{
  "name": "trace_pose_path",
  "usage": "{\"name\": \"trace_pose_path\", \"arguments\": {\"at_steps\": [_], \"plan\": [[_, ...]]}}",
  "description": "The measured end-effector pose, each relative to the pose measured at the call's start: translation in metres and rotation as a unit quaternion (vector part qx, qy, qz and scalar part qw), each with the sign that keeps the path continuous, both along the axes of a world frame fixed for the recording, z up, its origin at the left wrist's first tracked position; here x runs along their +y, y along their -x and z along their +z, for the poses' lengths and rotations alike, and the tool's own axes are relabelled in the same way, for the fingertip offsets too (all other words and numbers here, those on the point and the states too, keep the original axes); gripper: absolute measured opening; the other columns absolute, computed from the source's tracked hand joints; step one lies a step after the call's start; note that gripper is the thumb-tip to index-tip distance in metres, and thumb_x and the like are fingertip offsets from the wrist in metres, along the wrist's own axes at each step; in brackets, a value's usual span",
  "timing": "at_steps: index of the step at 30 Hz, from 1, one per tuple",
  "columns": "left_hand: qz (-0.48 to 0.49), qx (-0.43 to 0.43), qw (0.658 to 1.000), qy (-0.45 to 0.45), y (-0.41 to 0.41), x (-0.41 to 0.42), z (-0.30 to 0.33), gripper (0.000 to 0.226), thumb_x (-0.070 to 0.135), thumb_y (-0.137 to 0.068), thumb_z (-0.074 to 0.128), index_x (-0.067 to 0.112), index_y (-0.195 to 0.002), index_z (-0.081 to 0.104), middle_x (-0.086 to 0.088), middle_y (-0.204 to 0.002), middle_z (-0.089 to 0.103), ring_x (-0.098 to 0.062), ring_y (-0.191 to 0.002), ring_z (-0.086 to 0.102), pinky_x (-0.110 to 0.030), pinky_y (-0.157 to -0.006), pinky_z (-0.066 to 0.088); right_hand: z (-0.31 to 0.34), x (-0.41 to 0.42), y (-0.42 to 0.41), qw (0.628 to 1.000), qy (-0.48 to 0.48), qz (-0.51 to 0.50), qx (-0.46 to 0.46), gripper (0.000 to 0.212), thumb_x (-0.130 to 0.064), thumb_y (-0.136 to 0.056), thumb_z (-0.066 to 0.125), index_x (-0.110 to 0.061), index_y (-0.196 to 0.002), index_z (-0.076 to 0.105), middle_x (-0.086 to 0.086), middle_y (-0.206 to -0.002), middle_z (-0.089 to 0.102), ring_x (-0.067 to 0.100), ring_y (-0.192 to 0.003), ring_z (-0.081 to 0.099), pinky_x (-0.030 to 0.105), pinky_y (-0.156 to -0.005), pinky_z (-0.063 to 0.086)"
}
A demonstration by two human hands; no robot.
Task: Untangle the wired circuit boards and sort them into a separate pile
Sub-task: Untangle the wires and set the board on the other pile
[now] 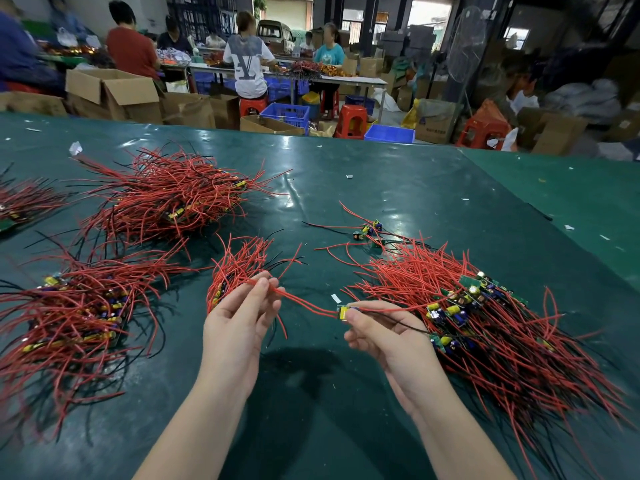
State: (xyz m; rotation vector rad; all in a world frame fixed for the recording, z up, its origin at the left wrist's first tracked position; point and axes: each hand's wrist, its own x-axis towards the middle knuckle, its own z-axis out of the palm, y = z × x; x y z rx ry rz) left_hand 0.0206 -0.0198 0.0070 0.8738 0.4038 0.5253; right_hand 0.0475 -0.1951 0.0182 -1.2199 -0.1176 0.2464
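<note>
Right hand: my right hand (377, 337) pinches a small circuit board with a yellow component (345, 312) between thumb and fingertips, held up over the table.
Left hand: my left hand (239, 323) grips a small bundle of red-wired boards (235, 271), and its fingertips also pinch the two red wires (304, 301) running across to the board in my right hand.
Wires between hands: stretched nearly straight, hand to hand, with a thin black wire (398, 322) trailing right from the board toward the big heap.
Right heap: tangled pile of red and black wires with green boards and yellow capacitors (485, 323), just beside my right hand.
Loose boards: a few separate wired boards (370, 232) lie beyond that heap.
Left piles: one red-wired pile (76, 317) near my left hand, another larger pile (169, 199) further back.
Surface: dark green glossy table cover (398, 188) under everything.
Background: people working at a long table (311, 76), cardboard boxes and blue crates around them.
</note>
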Motion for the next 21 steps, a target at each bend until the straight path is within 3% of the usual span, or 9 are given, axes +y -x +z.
{"name": "trace_pose_path", "arguments": {"at_steps": [10,16,21], "plan": [[-0.018,-0.021,1.0,-0.001,-0.0022,0.0019,-0.002,0.019,0.014,-0.098,0.052,0.005,-0.099,0.069,-0.004,-0.089,0.075,-0.01,-0.08,0.071,-0.016,-0.069,0.055,0.0006,-0.0029,-0.0037,1.0,0.012,-0.011,0.001,0.018,-0.017,-0.06,0.079,-0.008,-0.075,0.076,0.009,-0.071,0.07,0.017,-0.057,0.064,0.021,-0.056,0.053],[-0.016,0.002,1.0,0.017,-0.0018,0.0036,-0.0002,0.02,0.009,-0.097,0.052,0.006,-0.086,0.069,0.0,-0.072,0.072,-0.006,-0.067,0.069,-0.013,-0.06,0.053,-0.0003,-0.0031,-0.0059,0.999,0.012,-0.03,0.0,0.024,-0.021,-0.056,0.08,-0.008,-0.076,0.076,0.01,-0.073,0.07,0.016,-0.057,0.064,0.021,-0.056,0.053],[-0.015,0.002,0.999,0.051,-0.0022,0.0063,0.001,0.02,0.017,-0.097,0.053,0.008,-0.088,0.069,0.0,-0.075,0.073,-0.006,-0.069,0.07,-0.014,-0.059,0.053,-0.0005,-0.0023,-0.005,0.999,0.022,-0.03,-0.005,0.019,-0.018,-0.058,0.08,-0.009,-0.074,0.076,0.01,-0.074,0.071,0.017,-0.057,0.064,0.022,-0.055,0.053]]}}
